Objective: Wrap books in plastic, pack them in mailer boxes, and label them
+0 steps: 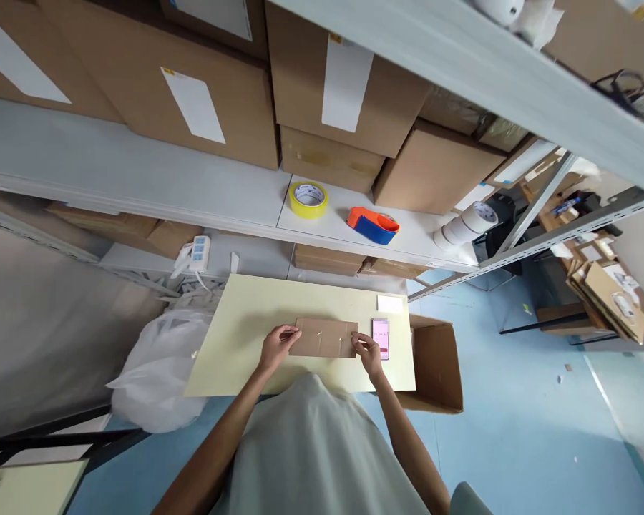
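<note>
A flat piece of brown cardboard (322,337) lies level just over the pale yellow table (236,307), in front of my body. Its surface carries a few shiny marks that look like clear tape. My left hand (277,346) pinches the left end near the upper corner. At the right end, my right hand (368,352) grips the edge between thumb and fingers. Just beyond that hand a phone (380,338) with a lit pink screen rests on the table. A small white card or pad (389,304) sits behind the phone.
On the shelf (215,179) ahead are yellow tape (308,199), an orange-and-blue tape dispenser (373,224) and white rolls (466,223). Cardboard boxes (333,79) fill the back. An open carton (434,365) stands right of the table, a white plastic bag (161,372) left. A power strip (200,254) hangs nearby.
</note>
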`<action>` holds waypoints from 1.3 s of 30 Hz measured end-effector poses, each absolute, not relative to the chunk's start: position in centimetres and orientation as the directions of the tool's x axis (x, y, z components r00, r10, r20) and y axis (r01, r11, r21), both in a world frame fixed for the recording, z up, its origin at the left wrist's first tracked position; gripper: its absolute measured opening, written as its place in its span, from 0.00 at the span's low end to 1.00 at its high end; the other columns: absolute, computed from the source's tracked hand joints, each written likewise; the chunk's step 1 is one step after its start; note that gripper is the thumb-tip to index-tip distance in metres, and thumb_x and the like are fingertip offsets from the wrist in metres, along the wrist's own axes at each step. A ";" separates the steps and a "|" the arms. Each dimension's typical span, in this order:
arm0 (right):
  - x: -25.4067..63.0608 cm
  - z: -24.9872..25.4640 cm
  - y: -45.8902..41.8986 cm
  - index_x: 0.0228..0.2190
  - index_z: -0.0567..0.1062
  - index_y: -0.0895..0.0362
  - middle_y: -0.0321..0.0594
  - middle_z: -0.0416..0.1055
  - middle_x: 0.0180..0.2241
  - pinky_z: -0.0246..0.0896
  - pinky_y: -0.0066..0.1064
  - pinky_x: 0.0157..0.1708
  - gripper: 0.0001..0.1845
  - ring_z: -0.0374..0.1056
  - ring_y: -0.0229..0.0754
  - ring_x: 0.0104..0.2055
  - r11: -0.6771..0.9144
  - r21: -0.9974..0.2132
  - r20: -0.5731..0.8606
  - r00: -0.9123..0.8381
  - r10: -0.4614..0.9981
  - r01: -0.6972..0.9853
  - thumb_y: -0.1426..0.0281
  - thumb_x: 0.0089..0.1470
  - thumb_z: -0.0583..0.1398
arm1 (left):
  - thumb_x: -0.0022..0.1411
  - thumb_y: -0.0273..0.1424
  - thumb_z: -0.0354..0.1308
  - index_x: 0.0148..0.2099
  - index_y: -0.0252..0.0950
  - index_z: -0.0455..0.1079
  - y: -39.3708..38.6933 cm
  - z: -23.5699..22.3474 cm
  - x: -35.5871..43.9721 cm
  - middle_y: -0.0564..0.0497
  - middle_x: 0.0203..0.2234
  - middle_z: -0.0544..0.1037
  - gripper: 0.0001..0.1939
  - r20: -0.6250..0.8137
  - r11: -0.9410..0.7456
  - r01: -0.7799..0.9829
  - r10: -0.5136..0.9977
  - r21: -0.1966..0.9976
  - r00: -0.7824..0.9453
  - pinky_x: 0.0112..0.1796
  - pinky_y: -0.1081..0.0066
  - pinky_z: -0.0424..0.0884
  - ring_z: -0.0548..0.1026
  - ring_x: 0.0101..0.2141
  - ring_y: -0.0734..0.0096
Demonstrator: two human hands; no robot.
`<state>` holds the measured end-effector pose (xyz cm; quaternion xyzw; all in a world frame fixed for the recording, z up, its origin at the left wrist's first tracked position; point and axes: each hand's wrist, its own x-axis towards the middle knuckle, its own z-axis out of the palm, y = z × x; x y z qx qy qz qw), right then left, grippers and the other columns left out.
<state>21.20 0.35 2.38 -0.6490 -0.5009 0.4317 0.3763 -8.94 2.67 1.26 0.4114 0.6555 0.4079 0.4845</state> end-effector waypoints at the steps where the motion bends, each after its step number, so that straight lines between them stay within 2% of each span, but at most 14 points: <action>1: 21.3 3.1 0.8 0.39 0.86 0.52 0.51 0.84 0.45 0.80 0.49 0.39 0.28 0.81 0.56 0.41 -0.203 -0.916 -0.179 0.100 0.979 0.347 0.42 0.57 0.64 | 0.47 0.61 0.70 0.35 0.42 0.78 2.8 1.6 -9.1 0.43 0.35 0.86 0.28 -0.291 0.319 0.157 0.940 0.935 -0.178 0.45 0.54 0.82 0.85 0.37 0.51; 4: 21.6 7.4 3.4 0.41 0.85 0.52 0.52 0.82 0.47 0.80 0.50 0.44 0.25 0.80 0.57 0.47 -0.114 -0.864 -0.105 0.045 0.993 0.491 0.45 0.58 0.65 | 0.50 0.61 0.68 0.38 0.42 0.79 3.7 3.5 -9.6 0.43 0.39 0.86 0.28 -0.196 0.227 0.222 0.969 0.948 -0.152 0.48 0.53 0.81 0.85 0.40 0.50; 6: 21.7 12.0 6.5 0.48 0.84 0.52 0.53 0.79 0.52 0.79 0.50 0.49 0.23 0.78 0.57 0.53 0.026 -0.788 0.054 0.026 0.998 0.615 0.49 0.63 0.63 | 0.55 0.60 0.67 0.40 0.43 0.80 5.3 5.7 -10.0 0.43 0.42 0.85 0.26 -0.085 0.122 0.267 0.986 0.956 -0.144 0.51 0.53 0.80 0.84 0.43 0.50; 8: 21.4 17.2 10.5 0.54 0.80 0.52 0.52 0.77 0.56 0.73 0.50 0.59 0.22 0.74 0.56 0.59 0.181 -0.666 0.231 -0.031 0.973 0.723 0.53 0.68 0.59 | 0.58 0.59 0.65 0.41 0.43 0.80 7.5 8.6 -10.1 0.44 0.44 0.85 0.24 0.049 -0.009 0.281 0.989 0.960 -0.138 0.50 0.56 0.80 0.83 0.44 0.53; 10: 20.9 21.9 14.8 0.59 0.76 0.53 0.53 0.74 0.59 0.68 0.50 0.63 0.22 0.70 0.55 0.63 0.272 -0.525 0.373 -0.069 0.925 0.806 0.55 0.71 0.57 | 0.61 0.57 0.65 0.41 0.43 0.80 10.1 12.1 -10.0 0.45 0.44 0.85 0.23 0.165 -0.125 0.274 0.978 0.954 -0.129 0.50 0.58 0.80 0.83 0.43 0.55; 12: 20.0 25.1 19.1 0.62 0.71 0.55 0.54 0.72 0.61 0.63 0.52 0.66 0.25 0.67 0.56 0.66 0.306 -0.400 0.437 -0.114 0.892 0.864 0.57 0.71 0.57 | 0.64 0.55 0.64 0.44 0.42 0.80 12.4 15.6 -9.7 0.45 0.45 0.85 0.22 0.244 -0.214 0.239 0.964 0.947 -0.103 0.50 0.59 0.80 0.83 0.44 0.57; 14: 19.1 26.7 22.7 0.63 0.69 0.57 0.57 0.72 0.62 0.61 0.53 0.66 0.27 0.67 0.58 0.65 0.277 -0.292 0.395 -0.148 0.907 0.916 0.58 0.70 0.59 | 0.65 0.54 0.63 0.45 0.41 0.80 13.9 18.8 -9.5 0.46 0.45 0.85 0.22 0.303 -0.280 0.210 0.949 0.937 -0.085 0.49 0.60 0.80 0.83 0.43 0.58; 17: 17.8 26.6 26.6 0.60 0.69 0.62 0.62 0.75 0.58 0.60 0.55 0.64 0.29 0.71 0.61 0.62 0.146 -0.167 0.237 -0.104 0.966 0.975 0.57 0.66 0.63 | 0.68 0.52 0.62 0.45 0.40 0.80 14.2 22.2 -9.7 0.46 0.44 0.86 0.21 0.358 -0.339 0.193 0.931 0.921 -0.074 0.50 0.60 0.79 0.82 0.43 0.59; 20: 17.1 25.7 28.6 0.57 0.69 0.64 0.64 0.79 0.52 0.61 0.54 0.63 0.30 0.75 0.62 0.57 0.013 -0.092 0.125 -0.001 0.992 0.996 0.56 0.64 0.66 | 0.70 0.51 0.61 0.45 0.40 0.80 13.0 23.5 -10.7 0.46 0.44 0.86 0.20 0.361 -0.347 0.175 0.931 0.921 -0.054 0.51 0.60 0.79 0.82 0.43 0.59; 22: 17.1 25.4 29.1 0.57 0.69 0.64 0.63 0.80 0.50 0.63 0.52 0.62 0.29 0.77 0.61 0.55 -0.014 -0.074 0.112 0.022 0.993 0.997 0.57 0.64 0.66 | 0.70 0.50 0.60 0.45 0.40 0.80 11.8 23.4 -11.8 0.47 0.43 0.86 0.20 0.340 -0.329 0.162 0.939 0.930 -0.048 0.51 0.60 0.79 0.82 0.43 0.59; 27: 17.5 25.2 27.3 0.59 0.66 0.63 0.62 0.80 0.49 0.70 0.52 0.54 0.30 0.78 0.62 0.52 0.098 -0.084 0.142 -0.085 0.986 0.992 0.55 0.67 0.63 | 0.69 0.50 0.61 0.44 0.41 0.80 9.3 21.8 -14.3 0.48 0.41 0.86 0.18 0.292 -0.282 0.111 0.952 0.953 -0.086 0.51 0.61 0.80 0.83 0.42 0.59; 33: 16.0 24.7 18.2 0.59 0.66 0.59 0.57 0.80 0.43 0.74 0.54 0.49 0.33 0.78 0.67 0.48 0.267 -0.038 0.088 -0.263 0.961 0.963 0.45 0.68 0.59 | 0.71 0.44 0.60 0.47 0.42 0.79 6.5 20.3 -15.5 0.49 0.44 0.84 0.14 0.274 -0.269 0.055 0.954 0.961 -0.124 0.52 0.62 0.80 0.83 0.44 0.61; 36: 14.6 24.8 12.8 0.57 0.67 0.55 0.55 0.80 0.44 0.76 0.53 0.48 0.30 0.78 0.65 0.50 0.365 -0.036 0.096 -0.360 0.928 0.930 0.43 0.70 0.55 | 0.72 0.43 0.59 0.51 0.43 0.78 5.2 20.2 -15.5 0.48 0.48 0.83 0.14 0.265 -0.260 0.052 0.956 0.964 -0.125 0.53 0.61 0.80 0.82 0.47 0.60; 39: 13.0 25.2 8.4 0.54 0.69 0.54 0.54 0.79 0.46 0.77 0.52 0.49 0.26 0.78 0.62 0.50 0.448 -0.032 0.080 -0.444 0.892 0.894 0.45 0.73 0.54 | 0.73 0.42 0.58 0.54 0.44 0.78 4.0 20.2 -15.5 0.48 0.50 0.82 0.15 0.278 -0.271 0.073 0.956 0.960 -0.095 0.54 0.59 0.80 0.81 0.50 0.58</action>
